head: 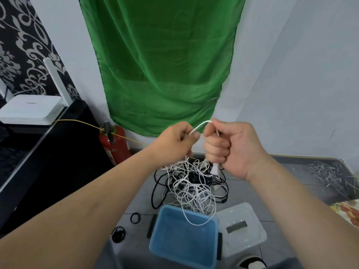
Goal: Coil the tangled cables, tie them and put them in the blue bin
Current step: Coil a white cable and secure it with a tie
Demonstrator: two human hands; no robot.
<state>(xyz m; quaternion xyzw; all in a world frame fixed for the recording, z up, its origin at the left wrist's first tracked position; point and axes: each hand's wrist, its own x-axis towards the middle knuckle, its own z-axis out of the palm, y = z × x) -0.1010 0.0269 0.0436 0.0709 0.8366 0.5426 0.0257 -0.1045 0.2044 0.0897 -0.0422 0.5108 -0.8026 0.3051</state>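
My L hand (175, 141) pinches white cable (200, 126); R hand (231, 146) fisted round it, plug (215, 170) below. Loops hang to cable pile (194, 183) behind blue bin (174, 241). Clear lid (240, 226) beside bin, extinguisher (114, 144) far left. Router (31, 109) label unreadable.

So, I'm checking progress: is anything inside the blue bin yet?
No coil lies in the blue bin; its floor shows bare. One loop of the white cable dangles over its far edge. Nothing else covers the inside.

Home room; patterned wallpaper (25, 45), router (31, 109), tiled floor (252, 193), fire extinguisher (114, 144)
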